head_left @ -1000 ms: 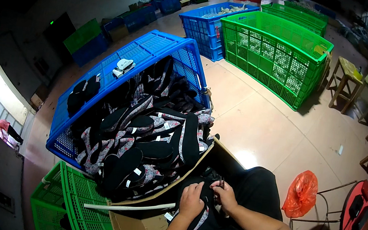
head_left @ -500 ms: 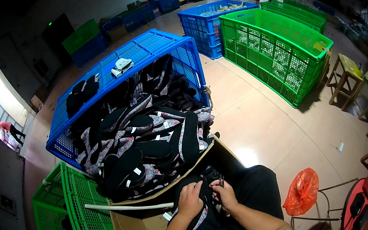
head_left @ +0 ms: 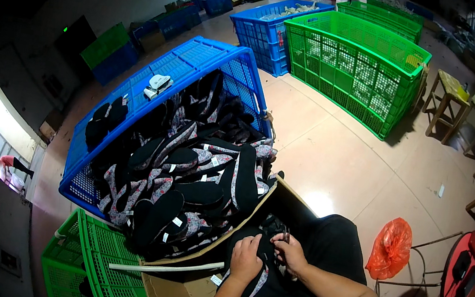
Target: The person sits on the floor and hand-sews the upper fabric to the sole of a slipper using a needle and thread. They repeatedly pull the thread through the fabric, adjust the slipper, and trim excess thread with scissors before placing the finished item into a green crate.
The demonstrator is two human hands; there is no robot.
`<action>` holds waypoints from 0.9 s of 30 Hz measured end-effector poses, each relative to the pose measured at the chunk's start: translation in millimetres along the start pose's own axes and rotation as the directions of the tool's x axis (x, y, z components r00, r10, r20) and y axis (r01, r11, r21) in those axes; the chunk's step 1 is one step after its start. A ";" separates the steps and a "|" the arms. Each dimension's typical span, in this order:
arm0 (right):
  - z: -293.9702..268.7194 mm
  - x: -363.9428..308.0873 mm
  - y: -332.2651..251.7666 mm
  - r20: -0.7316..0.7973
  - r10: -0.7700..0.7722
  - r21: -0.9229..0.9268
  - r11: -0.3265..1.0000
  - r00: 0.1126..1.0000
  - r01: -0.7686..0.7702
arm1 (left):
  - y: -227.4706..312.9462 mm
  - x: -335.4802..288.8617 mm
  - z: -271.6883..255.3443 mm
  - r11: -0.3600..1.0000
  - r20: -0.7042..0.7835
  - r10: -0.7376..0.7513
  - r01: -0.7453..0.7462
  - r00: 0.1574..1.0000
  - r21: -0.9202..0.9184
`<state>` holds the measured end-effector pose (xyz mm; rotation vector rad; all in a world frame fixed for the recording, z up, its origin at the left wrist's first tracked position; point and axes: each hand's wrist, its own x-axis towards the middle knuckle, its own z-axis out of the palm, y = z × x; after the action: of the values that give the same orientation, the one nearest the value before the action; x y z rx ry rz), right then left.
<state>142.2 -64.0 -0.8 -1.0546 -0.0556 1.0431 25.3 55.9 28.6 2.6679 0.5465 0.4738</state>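
On my lap lies a black slipper (head_left: 264, 251) with a patterned edge. My left hand (head_left: 246, 258) presses down on it, fingers curled over its middle. At the slipper's far end my right hand (head_left: 289, 253) pinches a small dark part between its fingertips. Just beyond my hands stands a blue crate (head_left: 201, 64) piled with several black slippers (head_left: 190, 184) with floral sides and white tags.
A cardboard sheet (head_left: 242, 222) leans against the crate in front of my knees, with a cardboard box (head_left: 168, 294) below it. A green crate (head_left: 78, 266) sits lower left. Large green (head_left: 358, 68) and blue crates (head_left: 265, 37) stand behind. An orange bag (head_left: 390, 249) and stools (head_left: 448, 99) are on the right.
My hands have stayed on the slipper in my lap; the right fingers have shifted slightly at its end. My head has tipped a little.
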 end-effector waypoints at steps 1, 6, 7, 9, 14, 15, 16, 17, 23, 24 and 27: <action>-0.9 0.8 1.5 0.001 -0.004 0.004 1.000 1.000 0.004 | -0.2 0.0 0.0 1.000 0.005 0.000 0.000 1.000 0.001; -2.1 1.8 4.0 0.009 -0.008 0.015 1.000 1.000 0.008 | 0.4 -0.8 0.0 1.000 -0.002 0.004 -0.004 1.000 0.002; -1.6 1.0 3.1 0.008 0.000 0.016 1.000 1.000 0.000 | 0.8 -0.9 -0.5 1.000 0.001 0.001 -0.001 1.000 0.000; -0.9 -0.5 1.2 0.005 0.015 0.017 1.000 1.000 -0.015 | 1.5 -0.8 -0.4 1.000 -0.003 -0.002 0.002 1.000 0.000; -1.0 -1.5 -0.2 -0.010 -0.002 0.010 1.000 1.000 0.003 | 2.9 0.2 0.8 1.000 0.004 -0.006 0.006 1.000 0.006; -1.1 -2.2 -1.2 -0.014 -0.004 0.008 1.000 1.000 0.004 | 3.2 0.5 1.2 1.000 0.002 -0.003 0.003 1.000 0.005; -2.0 -2.0 -1.5 -0.016 -0.002 0.008 1.000 1.000 0.002 | 3.6 0.9 1.7 1.000 0.000 -0.001 0.001 1.000 0.003; -3.0 -1.6 -1.8 -0.017 0.001 0.006 1.000 1.000 -0.001 | 4.0 1.4 2.0 1.000 0.004 -0.001 0.001 1.000 0.000; 5.5 -1.1 -1.6 -0.004 0.033 -0.001 0.999 0.999 -0.033 | -5.0 -2.9 0.3 0.998 0.040 -0.059 0.060 0.997 -0.030; 9.5 -4.3 -4.0 -0.037 0.044 -0.021 0.999 0.998 -0.045 | -5.7 -3.4 -0.2 0.997 0.034 -0.046 0.048 0.998 -0.062; 4.5 0.5 1.4 -0.083 -0.021 -0.062 0.998 0.996 0.016 | -4.2 -0.5 0.4 0.995 0.003 -0.014 0.014 1.000 -0.103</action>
<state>139.3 -60.4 0.4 -1.1507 -0.0301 0.9852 23.8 59.2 26.3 2.5647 0.5257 0.4818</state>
